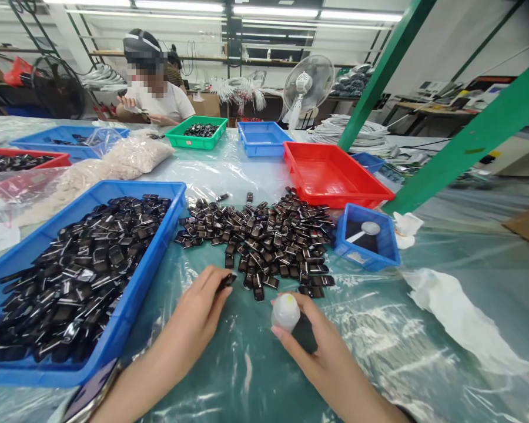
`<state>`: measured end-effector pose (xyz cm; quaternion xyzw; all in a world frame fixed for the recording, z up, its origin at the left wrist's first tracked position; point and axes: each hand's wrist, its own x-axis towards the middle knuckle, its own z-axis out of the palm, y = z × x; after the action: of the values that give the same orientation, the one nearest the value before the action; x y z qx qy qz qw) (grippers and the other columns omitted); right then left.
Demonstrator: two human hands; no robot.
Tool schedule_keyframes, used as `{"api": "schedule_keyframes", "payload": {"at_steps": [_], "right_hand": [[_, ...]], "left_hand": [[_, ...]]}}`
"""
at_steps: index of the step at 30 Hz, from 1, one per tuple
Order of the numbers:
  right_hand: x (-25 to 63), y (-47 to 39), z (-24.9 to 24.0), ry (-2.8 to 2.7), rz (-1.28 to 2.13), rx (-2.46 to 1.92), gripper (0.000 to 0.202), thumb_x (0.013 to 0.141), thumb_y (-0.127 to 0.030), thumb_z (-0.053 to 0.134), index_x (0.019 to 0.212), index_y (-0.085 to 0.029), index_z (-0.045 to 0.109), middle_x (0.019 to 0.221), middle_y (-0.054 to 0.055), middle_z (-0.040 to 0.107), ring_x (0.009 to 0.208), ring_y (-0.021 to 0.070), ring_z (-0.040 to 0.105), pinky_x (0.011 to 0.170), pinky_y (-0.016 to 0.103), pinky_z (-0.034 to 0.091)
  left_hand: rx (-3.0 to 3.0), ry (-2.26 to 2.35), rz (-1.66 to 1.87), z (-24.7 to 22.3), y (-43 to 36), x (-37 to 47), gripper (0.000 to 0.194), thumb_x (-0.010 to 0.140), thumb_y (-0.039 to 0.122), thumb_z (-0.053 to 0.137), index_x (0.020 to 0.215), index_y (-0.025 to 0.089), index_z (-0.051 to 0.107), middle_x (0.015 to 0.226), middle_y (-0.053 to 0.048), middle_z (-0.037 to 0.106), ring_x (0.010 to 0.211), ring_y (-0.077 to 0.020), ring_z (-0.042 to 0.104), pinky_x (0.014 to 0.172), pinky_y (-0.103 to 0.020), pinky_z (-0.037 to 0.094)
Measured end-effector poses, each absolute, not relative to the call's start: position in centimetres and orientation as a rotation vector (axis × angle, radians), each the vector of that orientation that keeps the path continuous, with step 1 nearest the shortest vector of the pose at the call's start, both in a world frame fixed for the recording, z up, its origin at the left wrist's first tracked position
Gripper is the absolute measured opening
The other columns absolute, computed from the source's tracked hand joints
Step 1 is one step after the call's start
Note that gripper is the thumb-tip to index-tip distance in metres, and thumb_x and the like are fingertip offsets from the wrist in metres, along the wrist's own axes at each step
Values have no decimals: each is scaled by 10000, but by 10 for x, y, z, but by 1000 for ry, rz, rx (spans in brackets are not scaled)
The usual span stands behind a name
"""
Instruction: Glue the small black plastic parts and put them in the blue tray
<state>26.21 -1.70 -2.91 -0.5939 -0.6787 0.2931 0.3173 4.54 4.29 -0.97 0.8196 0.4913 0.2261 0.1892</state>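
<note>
Between the thumb and fingers of my left hand (pixel 203 305) is a small black plastic part (pixel 227 281), just in front of the heap. My right hand (pixel 320 341) is closed around a small whitish plastic bottle (pixel 285 312), upright with its top facing me. Beyond both hands spreads a loose pile of black plastic parts (pixel 264 235) on the green table. To the left of my left hand stands a large blue tray (pixel 158 247) filled with similar black parts.
A small blue bin (pixel 365 258) holds dark material and a white spoon (pixel 369 228). Behind it are a red tray (pixel 335 176), a blue tray (pixel 264 141) and a green tray (pixel 198 141). White tissue (pixel 462 317) lies at right, near a green post (pixel 458 141). A person (pixel 158 100) sits opposite.
</note>
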Motion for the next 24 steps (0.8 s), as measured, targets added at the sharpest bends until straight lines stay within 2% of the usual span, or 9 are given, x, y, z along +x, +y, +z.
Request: {"api": "schedule_keyframes", "payload": {"at_steps": [4,7,12,16,21,24], "right_hand": [[262,-16,-31,-1766,823,-1584,261,924,-373,484,1169,-291,452,1071,62,630,939,222,649,729,353,569],[260,-16,-31,-1756,842,-1585,258,926,-367,496,1174,-307,457,1048,52,628,892,206,654,687,315,573],[257,-17,-27,-1792,798,-1501,319,938,-318,493,1249,-358,440,1149,38,610,1034,198,623,777,279,563],[255,-24,-26,-1721,905,-1552,325,933,-372,488,1258,-359,477,1222,56,596,1094,224,609,701,248,581],[253,-33,-25,-1462,938,-1579,358,897,-436,528,1229,-326,449,1108,63,674,910,199,684,690,265,590],[256,-34,-22,-1550,913,-1474,290,880,-375,572,1162,-339,519,1032,43,699,831,190,704,662,251,599]], "left_hand": [[2104,1272,580,0,13,34,175,1009,248,281,1006,234,455,847,-18,589,746,-166,604,643,-255,496],[2019,1181,598,0,-1,30,195,994,255,285,923,226,464,763,4,549,663,-159,557,601,-260,441],[2136,1082,582,-15,-4,29,213,909,214,369,705,206,430,613,24,473,535,-138,478,503,-240,350],[2130,1122,626,-25,-2,30,244,844,215,418,615,209,335,546,45,380,487,-121,413,469,-223,281],[2072,1166,636,-26,-2,27,338,891,254,457,584,206,323,529,54,360,470,-113,393,462,-224,271],[2011,1164,608,-19,-2,22,303,907,369,522,661,210,444,592,36,449,523,-140,459,480,-240,332]]}}
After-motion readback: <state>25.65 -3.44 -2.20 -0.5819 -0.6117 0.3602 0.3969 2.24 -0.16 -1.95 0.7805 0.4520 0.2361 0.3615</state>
